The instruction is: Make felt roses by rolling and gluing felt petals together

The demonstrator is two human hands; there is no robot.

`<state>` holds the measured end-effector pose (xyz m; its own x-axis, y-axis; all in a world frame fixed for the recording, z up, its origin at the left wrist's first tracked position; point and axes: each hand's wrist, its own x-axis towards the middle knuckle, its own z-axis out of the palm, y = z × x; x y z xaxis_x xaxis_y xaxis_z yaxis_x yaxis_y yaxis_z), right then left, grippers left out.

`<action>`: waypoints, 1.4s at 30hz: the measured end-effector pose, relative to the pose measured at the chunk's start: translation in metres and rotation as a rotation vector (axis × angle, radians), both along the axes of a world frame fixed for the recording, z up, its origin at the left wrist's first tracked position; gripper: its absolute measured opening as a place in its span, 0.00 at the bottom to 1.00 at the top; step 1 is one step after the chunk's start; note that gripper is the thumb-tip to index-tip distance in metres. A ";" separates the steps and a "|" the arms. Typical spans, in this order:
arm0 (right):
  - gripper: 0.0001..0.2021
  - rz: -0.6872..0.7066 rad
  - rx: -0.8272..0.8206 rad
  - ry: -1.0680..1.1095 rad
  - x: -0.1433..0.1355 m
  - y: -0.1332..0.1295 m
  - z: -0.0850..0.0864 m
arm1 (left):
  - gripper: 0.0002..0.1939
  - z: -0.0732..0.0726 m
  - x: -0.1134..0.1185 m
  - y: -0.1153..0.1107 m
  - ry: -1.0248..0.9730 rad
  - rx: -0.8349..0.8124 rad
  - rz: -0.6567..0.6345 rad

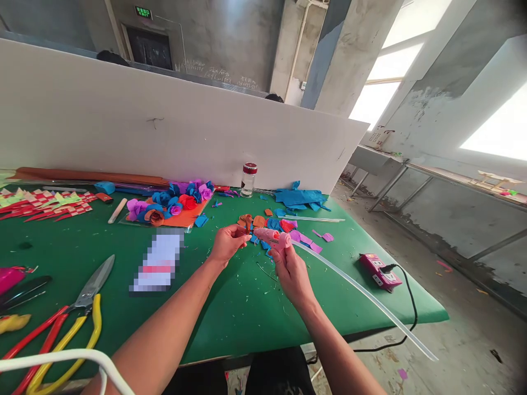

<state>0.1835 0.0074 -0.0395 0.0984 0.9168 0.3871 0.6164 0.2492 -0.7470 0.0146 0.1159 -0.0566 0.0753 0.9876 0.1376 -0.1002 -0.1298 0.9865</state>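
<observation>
Over the green table (230, 307), my left hand (228, 242) pinches a small brown paper piece (248, 224). My right hand (293, 273) is wrapped round a pink glue gun (272, 237), its nozzle pointing left, close to the fingers of my left hand. A long clear glue stick (362, 288) runs out of the gun's back and down to the right. Behind and beside the hands lie loose paper petals (304, 239) in purple, blue, red and orange. Finished paper flowers (175, 204) are grouped on an orange sheet to the left.
Large scissors (88, 291) with red and yellow handles lie at the left front. A glass jar (248, 180) stands by the white partition (185, 120). Blue paper (300, 197) lies at the back. A purple power box (379, 271) with a black cable is at right.
</observation>
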 end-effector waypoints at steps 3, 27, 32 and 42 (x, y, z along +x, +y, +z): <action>0.16 0.011 0.003 0.024 0.000 0.000 0.000 | 0.11 0.001 0.000 0.000 -0.003 0.005 -0.002; 0.16 -0.008 0.017 -0.033 -0.001 0.000 0.002 | 0.14 0.000 0.000 -0.001 -0.012 -0.012 -0.030; 0.15 -0.015 0.024 -0.032 0.000 0.001 0.000 | 0.14 -0.001 -0.001 0.000 -0.014 -0.008 -0.027; 0.16 -0.022 0.034 0.086 0.003 -0.002 -0.002 | 0.15 0.001 -0.001 -0.001 -0.005 -0.011 -0.028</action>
